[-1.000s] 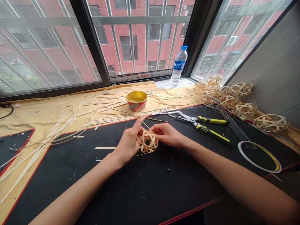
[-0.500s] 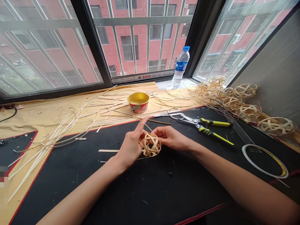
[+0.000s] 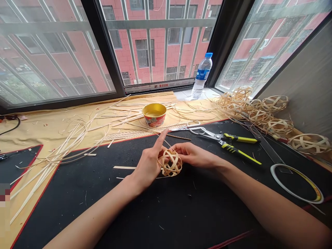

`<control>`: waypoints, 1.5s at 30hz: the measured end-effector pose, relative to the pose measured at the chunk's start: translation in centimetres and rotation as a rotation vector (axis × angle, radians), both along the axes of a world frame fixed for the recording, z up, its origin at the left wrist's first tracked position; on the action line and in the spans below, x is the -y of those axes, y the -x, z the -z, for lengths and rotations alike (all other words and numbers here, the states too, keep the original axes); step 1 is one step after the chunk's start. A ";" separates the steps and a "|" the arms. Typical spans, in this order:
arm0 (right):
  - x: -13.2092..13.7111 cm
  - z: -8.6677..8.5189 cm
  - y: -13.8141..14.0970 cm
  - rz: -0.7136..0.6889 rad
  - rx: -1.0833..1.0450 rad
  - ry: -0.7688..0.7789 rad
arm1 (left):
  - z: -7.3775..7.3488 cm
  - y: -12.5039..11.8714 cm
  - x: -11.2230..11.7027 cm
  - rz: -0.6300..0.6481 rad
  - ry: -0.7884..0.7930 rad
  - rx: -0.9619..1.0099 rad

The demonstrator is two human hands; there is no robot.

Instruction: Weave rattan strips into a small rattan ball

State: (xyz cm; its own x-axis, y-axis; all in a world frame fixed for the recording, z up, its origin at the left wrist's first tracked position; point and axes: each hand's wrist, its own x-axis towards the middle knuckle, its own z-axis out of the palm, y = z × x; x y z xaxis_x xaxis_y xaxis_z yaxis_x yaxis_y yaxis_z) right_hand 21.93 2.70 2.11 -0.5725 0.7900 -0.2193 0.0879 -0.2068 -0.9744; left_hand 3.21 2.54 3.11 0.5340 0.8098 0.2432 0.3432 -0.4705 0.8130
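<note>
**Woven strip ball [image 3: 169, 163] pinched between two hands**

Left hand [image 3: 147, 166]: thumb and lower fingers curl against the ball's near side, index raised clear. Right hand [image 3: 192, 154]: fingers close together, tips pressed on the ball's other side. The ball sits between them, low over the black mat [image 3: 181, 214] (contact with the mat cannot be told). Even fingertip pressure from both sides looks best here, pinning the crossings without crushing the springy strips.

A loose strip [image 3: 124, 167] lies just left of the ball. Farther off: yellow-handled shears [image 3: 228, 141], a steel ruler [image 3: 269, 154], a gold-rimmed bowl [image 3: 154, 114], heaped pale strips [image 3: 72, 138], and a cluster of woven balls [image 3: 275, 114] by the window.
</note>
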 end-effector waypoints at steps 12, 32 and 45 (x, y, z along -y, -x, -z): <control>-0.1 -1.0 -0.4 -0.036 -0.071 0.231 | -0.2 -0.3 0.3 0.017 0.214 0.154; -0.1 -0.6 -0.4 0.005 -0.074 0.296 | 0.0 -0.2 0.1 0.027 0.238 0.123; 0.0 -0.7 -0.2 0.089 -0.040 0.268 | 0.1 -0.3 0.2 -0.020 0.270 0.171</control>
State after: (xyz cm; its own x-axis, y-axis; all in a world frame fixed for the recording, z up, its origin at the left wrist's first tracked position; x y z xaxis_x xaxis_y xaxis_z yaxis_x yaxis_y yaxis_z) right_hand 22.11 2.70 2.79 -0.5160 0.7542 -0.4061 0.0207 -0.4629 -0.8862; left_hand 3.51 2.34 3.02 0.4870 0.8673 0.1032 0.1979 -0.2247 0.9541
